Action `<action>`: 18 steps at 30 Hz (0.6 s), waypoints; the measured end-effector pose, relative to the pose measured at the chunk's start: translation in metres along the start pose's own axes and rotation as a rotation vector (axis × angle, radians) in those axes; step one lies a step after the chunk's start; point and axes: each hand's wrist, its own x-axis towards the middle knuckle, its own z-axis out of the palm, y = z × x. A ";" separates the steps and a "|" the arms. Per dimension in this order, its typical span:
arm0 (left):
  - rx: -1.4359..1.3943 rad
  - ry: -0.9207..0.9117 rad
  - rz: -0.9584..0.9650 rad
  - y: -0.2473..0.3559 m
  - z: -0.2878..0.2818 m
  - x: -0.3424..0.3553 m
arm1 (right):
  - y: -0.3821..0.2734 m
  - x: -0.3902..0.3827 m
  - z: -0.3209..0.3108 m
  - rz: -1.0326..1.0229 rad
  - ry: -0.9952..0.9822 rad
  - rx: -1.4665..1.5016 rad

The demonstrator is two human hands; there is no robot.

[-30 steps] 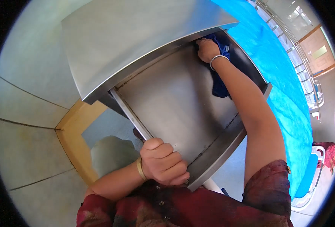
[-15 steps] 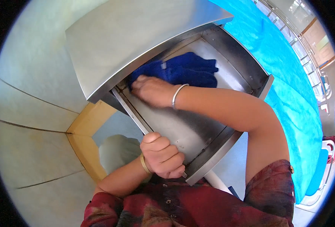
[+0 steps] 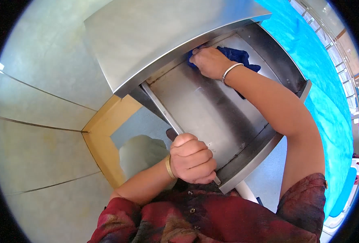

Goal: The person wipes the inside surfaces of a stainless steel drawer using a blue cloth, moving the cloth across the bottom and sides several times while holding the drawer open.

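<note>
A steel drawer [image 3: 216, 113] stands pulled out below the brushed steel top [image 3: 159, 36] of a cabinet. My left hand [image 3: 191, 158], with a yellow band at the wrist, is closed round the drawer's left side edge, near the front. My right hand [image 3: 212, 62], wearing a silver bangle, presses a dark blue cloth [image 3: 242, 58] against the back of the drawer, just under the top's overhang. Part of the cloth spreads right of the hand and is partly hidden by my forearm.
A tiled wall [image 3: 41, 93] with a yellow skirting [image 3: 100, 133] is at the left, over blue floor [image 3: 131, 123]. A bright blue covering [image 3: 329, 105] lines the right, with metal bed rails [image 3: 341, 67] beyond and a white plastic frame [image 3: 351, 190] low at the edge.
My right hand with the cloth has gone from the back right to the back left, then rightward toward the back middle. My left hand keeps its grip. The whole view has shifted slightly.
</note>
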 end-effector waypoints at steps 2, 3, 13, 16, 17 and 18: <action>0.026 -0.002 -0.008 -0.002 -0.005 -0.006 | -0.017 0.005 0.005 -0.016 0.019 0.095; 0.078 -0.019 -0.079 -0.006 -0.010 -0.007 | -0.027 0.004 0.007 -0.053 0.073 0.157; 0.229 -0.011 -0.226 -0.022 -0.011 -0.003 | -0.029 0.007 0.000 -0.245 0.057 -0.054; 0.230 0.011 -0.236 -0.019 -0.007 0.001 | -0.011 -0.004 0.000 0.233 0.021 0.063; 0.229 0.025 -0.232 -0.020 -0.006 0.000 | -0.009 -0.001 0.001 0.236 0.023 0.057; 0.219 0.040 -0.224 -0.020 -0.002 0.001 | -0.001 0.000 0.008 0.386 0.105 0.159</action>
